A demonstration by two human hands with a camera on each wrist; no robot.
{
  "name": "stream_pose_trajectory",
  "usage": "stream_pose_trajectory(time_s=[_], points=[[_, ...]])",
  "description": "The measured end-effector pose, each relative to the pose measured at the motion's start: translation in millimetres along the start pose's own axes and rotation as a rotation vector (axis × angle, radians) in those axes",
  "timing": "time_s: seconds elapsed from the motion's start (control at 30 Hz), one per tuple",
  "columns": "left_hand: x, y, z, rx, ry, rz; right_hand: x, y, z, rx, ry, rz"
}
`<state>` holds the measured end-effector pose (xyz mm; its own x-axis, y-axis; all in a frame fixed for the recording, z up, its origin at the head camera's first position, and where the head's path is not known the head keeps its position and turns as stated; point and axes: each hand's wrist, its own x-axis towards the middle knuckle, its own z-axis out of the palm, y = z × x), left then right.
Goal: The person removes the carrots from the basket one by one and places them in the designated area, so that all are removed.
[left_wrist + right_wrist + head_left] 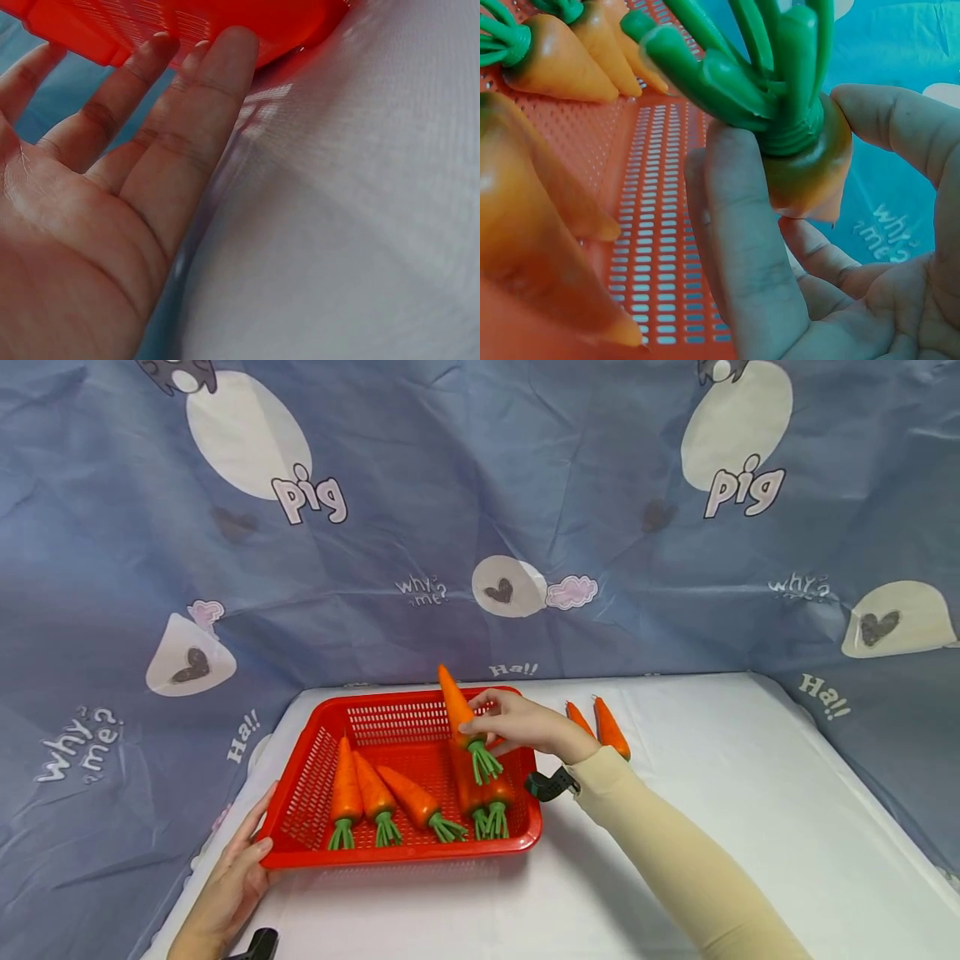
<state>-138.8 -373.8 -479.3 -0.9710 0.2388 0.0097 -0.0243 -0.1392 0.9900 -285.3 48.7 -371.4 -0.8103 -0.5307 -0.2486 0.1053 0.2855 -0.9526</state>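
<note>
A red plastic basket [408,855] with slotted walls holds several carrots with green stem tufts, some at its left, such as one carrot [347,789], and others at its right. My left hand [236,872] is at the basket's front left corner. In the left wrist view its fingers [187,112] are nearly straight, with the tips against or close to the basket's side. Over the right part of the basket, my right hand [517,722] pinches a carrot [455,703] near its stem end. That carrot's tip points up and away; its green tuft [780,82] faces the right wrist camera.
Two more carrots [611,731] lie on the white tablecloth [720,777] right of the basket, partly behind my right wrist. A blue patterned cloth [390,527] hangs behind the table and along its sides.
</note>
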Motion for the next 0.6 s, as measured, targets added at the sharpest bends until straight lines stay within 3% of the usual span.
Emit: stream_pose_trajectory(time_s=[0.6], points=[[0.3,1.4,-0.8,-0.018,-0.021,0.025,-26.0,4.4,-27.8,-0.007,0.067,0.006]])
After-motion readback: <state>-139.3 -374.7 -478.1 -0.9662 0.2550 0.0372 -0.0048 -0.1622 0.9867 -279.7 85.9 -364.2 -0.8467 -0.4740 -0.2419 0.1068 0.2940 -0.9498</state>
